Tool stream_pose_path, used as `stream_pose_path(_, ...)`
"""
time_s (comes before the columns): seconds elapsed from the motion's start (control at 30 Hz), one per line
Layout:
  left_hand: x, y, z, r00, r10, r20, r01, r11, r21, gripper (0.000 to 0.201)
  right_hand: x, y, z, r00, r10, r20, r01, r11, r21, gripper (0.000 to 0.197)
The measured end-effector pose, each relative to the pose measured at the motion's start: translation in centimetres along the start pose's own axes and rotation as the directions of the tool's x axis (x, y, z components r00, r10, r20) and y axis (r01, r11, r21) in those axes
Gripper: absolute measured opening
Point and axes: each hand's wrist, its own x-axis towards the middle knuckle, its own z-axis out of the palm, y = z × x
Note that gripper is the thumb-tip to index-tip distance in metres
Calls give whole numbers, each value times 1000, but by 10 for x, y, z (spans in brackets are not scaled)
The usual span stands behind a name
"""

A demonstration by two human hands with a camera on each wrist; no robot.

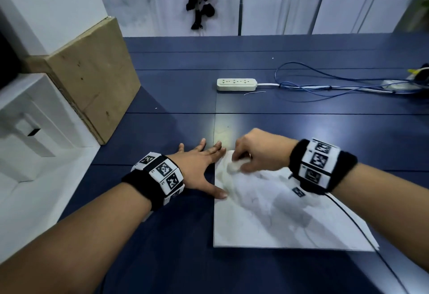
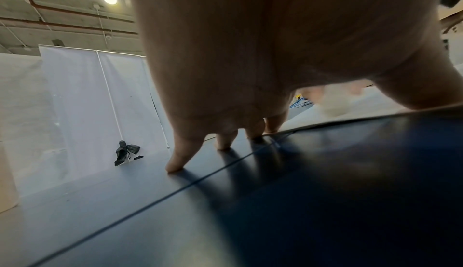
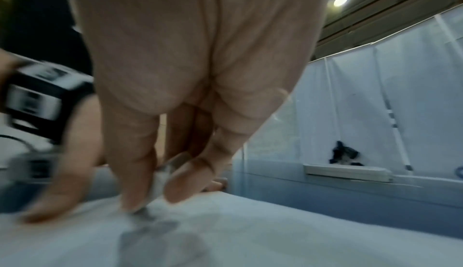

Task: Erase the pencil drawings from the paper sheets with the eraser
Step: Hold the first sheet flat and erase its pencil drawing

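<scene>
The right hand point(image 1: 262, 152) pinches a white eraser point(image 1: 234, 166) between thumb and fingertips and presses it onto the far left corner of the paper sheets point(image 1: 278, 219), which lie on the dark blue tabletop point(image 1: 162, 235) just in front of the person. The eraser and fingers are blurred in both the head and right wrist views, so the hand looks to be mid-stroke. Faint grey pencil drawings point(image 1: 267, 203) show across the middle of the top sheet – too pale to make out their shapes.

The left hand point(image 1: 199, 166) lies flat and spread, holding nothing, its thumb and first fingers touching the paper's left edge while the other fingers rest on the tabletop.

To do this step well, the flat hand probably needs more of its weight on the paper itself (only the edge is pinned now), since rubbing so near a corner can buckle or crease the sheet. Short strokes directed away from the pinning fingers should keep the paper taut – then work toward the grey patch in the middle.
</scene>
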Motion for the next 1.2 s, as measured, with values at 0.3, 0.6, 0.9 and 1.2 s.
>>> stream_pose_path(0.3,-1,0,0,1000,1,4,-1,1000,0,127,16,7,-8,994,101,-38,-99,994,47,29)
stream_pose_path(0.6,0,0,0,1000,3,18,-3,1000,9,127,0,-3,-2,990,-21,138,11,997,72,34)
stream_pose_path(0.9,0,-1,0,1000,0,21,0,1000,2,127,-12,-4,3,986,-114,121,113,993,18,28)
stream_pose_path(1.2,-1,2,-1,1000,-7,18,7,1000,17,127,14,15,-5,995,89,-39,-90,996,-22,23)
